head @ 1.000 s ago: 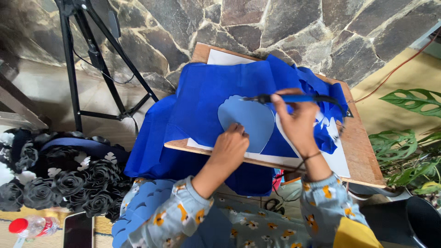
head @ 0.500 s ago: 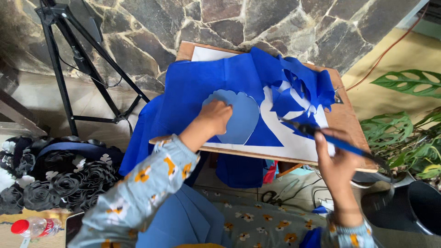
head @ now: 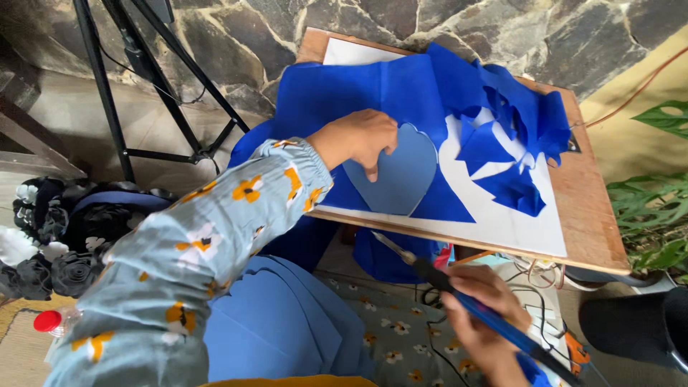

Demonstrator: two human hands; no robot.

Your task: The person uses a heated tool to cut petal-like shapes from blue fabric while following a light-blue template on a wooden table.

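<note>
Heart template [head: 390, 179], light blue, lies on blue fabric [head: 358, 89] atop the wooden board [head: 584, 215]. Left hand [head: 358, 136] presses its upper-left edge, fingers curled, fingertips down. Looks thin, light, semi-stiff, prob. slides; pin it flat. Right hand [head: 484, 312], below board's near edge, is closed round blue-handled tool [head: 466, 297].

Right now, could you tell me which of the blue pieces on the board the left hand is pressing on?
The left hand presses the paler heart-shaped piece, lying flat on the board; the darker blue scraps to its right lie untouched.
</note>
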